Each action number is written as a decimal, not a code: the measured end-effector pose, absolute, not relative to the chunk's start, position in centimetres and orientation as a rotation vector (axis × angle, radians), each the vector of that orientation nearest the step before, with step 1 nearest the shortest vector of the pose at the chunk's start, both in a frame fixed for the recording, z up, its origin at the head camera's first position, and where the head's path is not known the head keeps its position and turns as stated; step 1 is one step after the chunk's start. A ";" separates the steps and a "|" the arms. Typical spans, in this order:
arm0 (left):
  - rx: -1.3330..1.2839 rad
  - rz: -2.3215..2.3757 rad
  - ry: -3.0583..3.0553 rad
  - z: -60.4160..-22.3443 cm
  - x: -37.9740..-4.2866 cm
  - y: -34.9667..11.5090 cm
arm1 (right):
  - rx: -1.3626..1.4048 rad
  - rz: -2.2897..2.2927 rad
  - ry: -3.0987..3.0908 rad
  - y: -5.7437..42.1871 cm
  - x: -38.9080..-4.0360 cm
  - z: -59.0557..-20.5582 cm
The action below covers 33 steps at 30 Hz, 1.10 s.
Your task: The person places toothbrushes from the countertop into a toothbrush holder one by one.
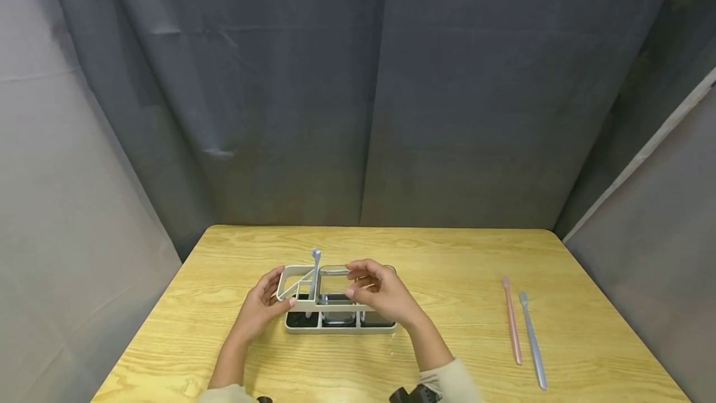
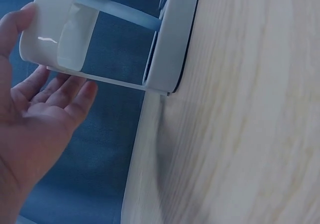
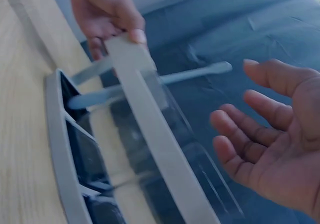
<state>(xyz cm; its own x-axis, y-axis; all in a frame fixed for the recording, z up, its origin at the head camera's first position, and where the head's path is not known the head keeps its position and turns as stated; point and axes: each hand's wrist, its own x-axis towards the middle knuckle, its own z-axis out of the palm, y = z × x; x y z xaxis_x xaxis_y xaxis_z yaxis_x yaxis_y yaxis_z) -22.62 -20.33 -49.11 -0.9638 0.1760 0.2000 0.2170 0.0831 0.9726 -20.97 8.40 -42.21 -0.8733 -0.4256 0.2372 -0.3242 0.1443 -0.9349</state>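
Curling round the left end of the pale two-tier toothbrush holder (image 1: 347, 308), our left grip (image 1: 260, 308) holds its upper frame, with the thumb at the front corner and the fingers at the outer end. The holder stands on the wood-grain counter (image 1: 447, 322), directly between our two grips. Our right grip (image 1: 387, 294) is spread and holds nothing; its fingers hover over the right part of the holder, and the right wrist view shows them apart from it. We see an upright blue toothbrush (image 1: 316, 272) passing through the upper frame, nearer our left grip than our right, its foot in the leftmost compartment of the dark-floored base. A clear cup (image 1: 338, 316) sits in the middle compartment. Well apart, to the right, we have a pink toothbrush (image 1: 513, 328) and a second blue toothbrush (image 1: 534, 347) lying side by side.
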 end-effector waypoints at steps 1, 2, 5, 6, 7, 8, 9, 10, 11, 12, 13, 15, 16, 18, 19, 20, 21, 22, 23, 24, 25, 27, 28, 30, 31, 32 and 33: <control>-0.412 -2.063 -2.295 -49.1 -22.6 -20.4 | -0.783 -1.839 2.313 8.7 -21.0 -42.2; -0.409 -2.059 -2.303 -49.1 -22.6 -20.4 | -0.805 -1.828 2.315 9.1 -21.0 -42.2; -0.416 -2.059 -2.310 -49.1 -22.6 -20.4 | -0.826 -1.799 2.310 10.0 -21.0 -42.0; -0.417 -2.065 -2.307 -49.1 -22.6 -20.4 | -0.827 -1.786 2.310 10.3 -21.0 -41.9; -0.421 -2.069 -2.304 -49.1 -22.6 -20.3 | -0.814 -1.770 2.310 10.6 -21.0 -41.9; -0.424 -2.072 -2.302 -49.1 -22.6 -20.3 | -0.810 -1.754 2.316 10.8 -21.0 -41.9; -0.425 -2.078 -2.298 -49.2 -22.6 -20.3 | -0.807 -1.745 2.313 11.1 -20.9 -41.8; -0.426 -2.080 -2.296 -49.2 -22.6 -20.3 | -0.807 -1.738 2.309 11.3 -20.9 -41.7; -0.421 -2.082 -2.293 -49.2 -22.6 -20.3 | -0.810 -1.733 2.304 11.5 -20.8 -41.6; -0.416 -2.080 -2.294 -49.2 -22.6 -20.3 | -0.816 -1.728 2.301 11.7 -20.6 -41.3; -0.410 -2.075 -2.297 -49.1 -22.6 -20.3 | -0.818 -1.726 2.296 11.9 -20.5 -41.0; -0.409 -2.063 -2.312 -49.0 -22.6 -20.4 | -0.826 -1.714 2.292 12.4 -20.1 -40.3; -0.406 -2.058 -2.321 -49.0 -22.6 -20.4 | -0.826 -1.711 2.291 12.6 -19.9 -40.0; -0.408 -2.050 -2.340 -49.0 -22.7 -20.5 | -0.827 -1.701 2.300 13.2 -19.8 -39.8; -0.412 -2.050 -2.348 -49.0 -22.8 -20.5 | -0.820 -1.697 2.306 13.6 -20.0 -40.1; -0.417 -2.051 -2.353 -49.0 -22.8 -20.6 | -0.817 -1.697 2.313 14.0 -20.1 -40.4; -0.421 -2.055 -2.354 -49.0 -22.8 -20.6 | -0.808 -1.701 2.315 14.3 -20.3 -40.8; -0.423 -2.055 -2.357 -49.0 -22.8 -20.6 | -0.795 -1.709 2.316 14.7 -20.5 -41.2; -0.428 -2.052 -2.360 -49.0 -22.9 -20.6 | -0.787 -1.712 2.319 15.1 -20.8 -41.6; -0.435 -2.046 -2.365 -49.0 -22.9 -20.6 | -0.782 -1.719 2.316 15.4 -21.0 -42.1; -0.437 -2.042 -2.369 -49.0 -22.9 -20.6 | -0.767 -1.726 2.313 15.6 -21.0 -42.1; -0.442 -2.030 -2.380 -49.1 -22.8 -20.6 | -0.758 -1.733 2.310 16.1 -20.9 -42.2; -0.441 -2.025 -2.389 -49.1 -22.8 -20.5 | -0.755 -1.734 2.310 16.3 -20.9 -42.2; -0.441 -2.020 -2.400 -49.0 -22.8 -20.5 | -0.750 -1.737 2.314 16.7 -20.8 -42.3; -0.434 -2.021 -2.406 -49.0 -22.8 -20.5 | -0.746 -1.738 2.317 17.0 -20.7 -42.3; -0.436 -2.021 -2.408 -48.9 -22.8 -20.5 | -0.745 -1.735 2.326 17.2 -20.7 -42.3; -0.433 -2.026 -2.405 -48.9 -22.8 -20.4 | -0.746 -1.738 2.330 17.5 -20.6 -42.3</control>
<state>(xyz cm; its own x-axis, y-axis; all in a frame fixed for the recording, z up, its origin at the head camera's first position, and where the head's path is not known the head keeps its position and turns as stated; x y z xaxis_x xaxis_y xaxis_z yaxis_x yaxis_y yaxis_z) -22.77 -20.44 -48.92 -0.9623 0.2274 0.1490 0.1854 0.1482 0.9714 -20.63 17.52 -42.34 -0.8671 -0.4652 0.1780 -0.3032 0.2094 -0.9296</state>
